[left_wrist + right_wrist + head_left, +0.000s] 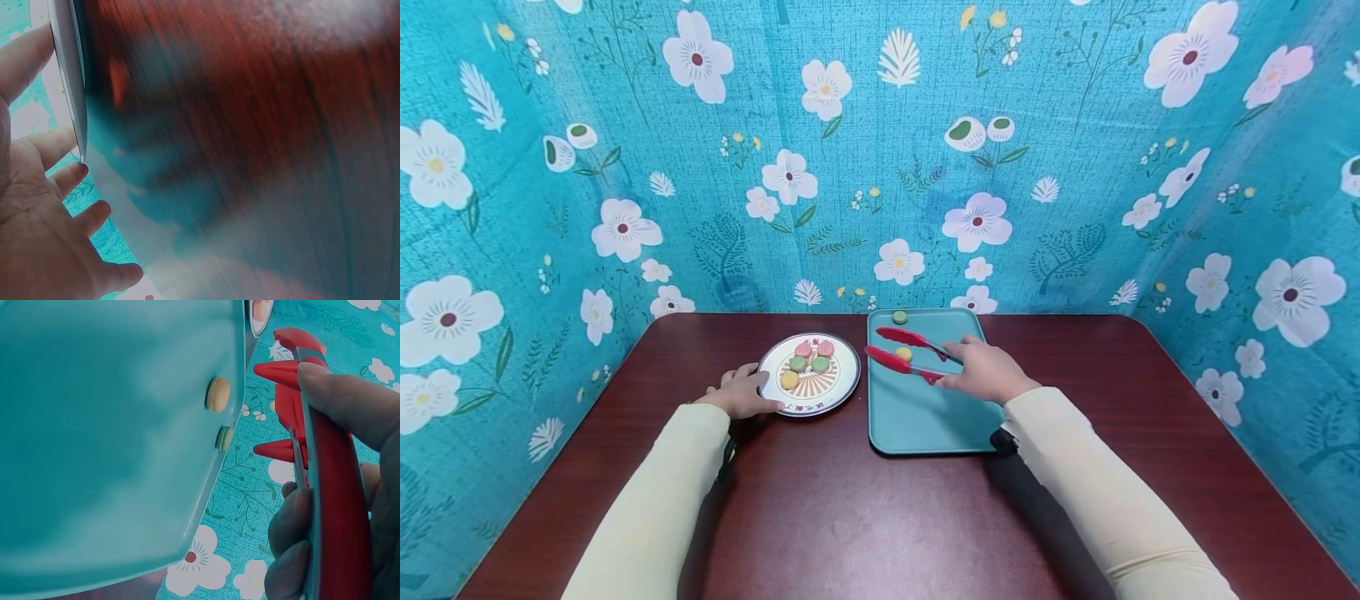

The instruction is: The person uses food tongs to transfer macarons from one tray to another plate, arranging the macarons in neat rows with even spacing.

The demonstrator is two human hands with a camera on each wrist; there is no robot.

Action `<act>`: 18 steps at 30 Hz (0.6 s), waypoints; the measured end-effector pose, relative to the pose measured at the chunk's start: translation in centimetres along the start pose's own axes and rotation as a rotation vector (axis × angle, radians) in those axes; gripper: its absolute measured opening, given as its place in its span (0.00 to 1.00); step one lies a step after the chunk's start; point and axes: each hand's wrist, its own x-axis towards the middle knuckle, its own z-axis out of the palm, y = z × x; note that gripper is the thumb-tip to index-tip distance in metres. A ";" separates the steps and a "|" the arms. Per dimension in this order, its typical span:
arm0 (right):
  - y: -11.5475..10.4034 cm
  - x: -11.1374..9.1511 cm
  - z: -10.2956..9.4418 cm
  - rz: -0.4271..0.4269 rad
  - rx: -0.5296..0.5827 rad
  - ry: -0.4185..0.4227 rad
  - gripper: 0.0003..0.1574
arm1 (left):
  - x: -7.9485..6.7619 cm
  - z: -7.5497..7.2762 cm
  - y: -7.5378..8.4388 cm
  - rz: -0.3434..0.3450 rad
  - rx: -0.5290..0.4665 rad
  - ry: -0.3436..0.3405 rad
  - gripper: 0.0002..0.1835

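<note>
My left hand (739, 392) rests at the left edge of a round white plate (846, 392). Its thumb and index finger touch the rim, and the other fingers spread loosely apart in the left wrist view. On the plate lie two pink macarons (825, 348), two green macarons (820, 364) and a yellow macaron (789, 380). My right hand (988, 369) grips red-tipped tongs (891, 359), spread with nothing between their tips. They hang over a teal tray (925, 425). A yellow macaron (218, 394) and a green macaron (224, 438) lie near the tray's edge.
The plate and tray stand side by side on a dark red-brown wooden table (865, 525). Blue flowered cloth (850, 208) hangs behind the table and along both sides. A dark band (1003, 442) shows under the right wrist.
</note>
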 end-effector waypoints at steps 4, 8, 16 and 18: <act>0.3 0.0 0.0 0.003 -0.007 0.001 0.48 | 0.0 -0.1 -0.1 -0.002 0.003 -0.003 0.47; 0.6 0.1 0.0 0.004 -0.020 -0.002 0.48 | 0.1 0.0 -0.1 -0.001 0.002 0.000 0.47; 1.4 0.0 0.1 0.010 -0.047 0.001 0.48 | 0.1 0.1 -0.2 0.009 0.000 0.006 0.47; 1.5 -0.2 0.1 0.015 -0.037 -0.001 0.48 | 0.1 0.2 -0.2 0.008 0.000 0.004 0.47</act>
